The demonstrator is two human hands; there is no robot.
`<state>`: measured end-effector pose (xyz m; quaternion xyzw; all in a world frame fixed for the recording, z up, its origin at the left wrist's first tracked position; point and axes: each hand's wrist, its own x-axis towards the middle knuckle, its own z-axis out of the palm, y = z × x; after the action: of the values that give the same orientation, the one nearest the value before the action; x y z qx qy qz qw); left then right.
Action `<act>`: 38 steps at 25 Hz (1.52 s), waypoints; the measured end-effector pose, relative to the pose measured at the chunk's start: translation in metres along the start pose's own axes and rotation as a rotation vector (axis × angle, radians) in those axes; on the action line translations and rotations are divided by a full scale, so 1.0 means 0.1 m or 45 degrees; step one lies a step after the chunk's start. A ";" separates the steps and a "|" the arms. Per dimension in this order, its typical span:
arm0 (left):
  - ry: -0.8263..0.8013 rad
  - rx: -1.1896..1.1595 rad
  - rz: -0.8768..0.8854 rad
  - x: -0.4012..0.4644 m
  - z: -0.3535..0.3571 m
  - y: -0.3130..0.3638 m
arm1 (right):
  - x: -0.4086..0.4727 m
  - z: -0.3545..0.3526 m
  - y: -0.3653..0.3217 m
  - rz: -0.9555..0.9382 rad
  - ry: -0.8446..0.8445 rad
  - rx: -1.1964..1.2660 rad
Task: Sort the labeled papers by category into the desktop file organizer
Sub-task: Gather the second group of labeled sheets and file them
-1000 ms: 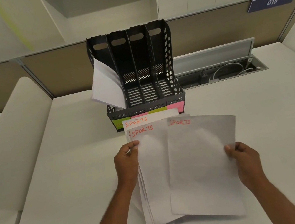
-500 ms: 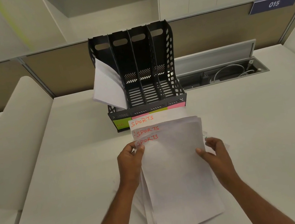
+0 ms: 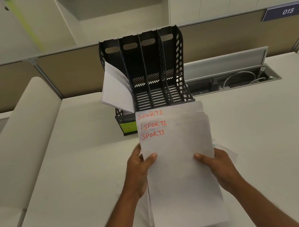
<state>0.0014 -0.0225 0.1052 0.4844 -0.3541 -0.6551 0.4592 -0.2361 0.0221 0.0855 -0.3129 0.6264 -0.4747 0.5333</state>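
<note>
I hold a stack of white papers (image 3: 183, 183) headed "SPORTS" in red, three headings fanned at its top. My left hand (image 3: 139, 171) grips the stack's left edge, thumb on top. My right hand (image 3: 217, 165) grips its right edge, thumb on top. Behind the stack stands the black file organizer (image 3: 178, 57) with four slots. Papers (image 3: 115, 90) lean out of its leftmost slot; the other slots look bare. A green label (image 3: 127, 128) marks the front of the left slot; the stack hides the other labels.
Another sheet (image 3: 227, 150) lies on the white desk (image 3: 77, 184) under my right hand, mostly hidden. An open cable tray (image 3: 234, 80) with wires sits right of the organizer. A padded divider (image 3: 17, 143) rises at the left. Partition panels close off the back.
My right hand brought the loose SPORTS sheet onto the stack and now grips the stack's right edge. The stack has moved up toward the organizer, covering its front labels.
</note>
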 end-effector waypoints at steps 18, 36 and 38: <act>0.147 0.436 0.312 -0.26 0.11 -0.11 | -0.08 0.23 -0.24 -0.505 0.067 -0.144; 0.333 0.558 0.509 0.22 0.05 0.46 | -0.20 0.18 -0.73 -1.307 -0.181 -1.271; 0.380 0.594 0.652 0.38 0.24 0.80 | -0.17 0.32 -0.94 -1.312 -0.140 -1.282</act>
<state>-0.0055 -0.0845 0.1730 0.5620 -0.5325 -0.3429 0.5320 -0.2117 -0.0048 0.1800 -0.7997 0.5143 -0.3032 0.0637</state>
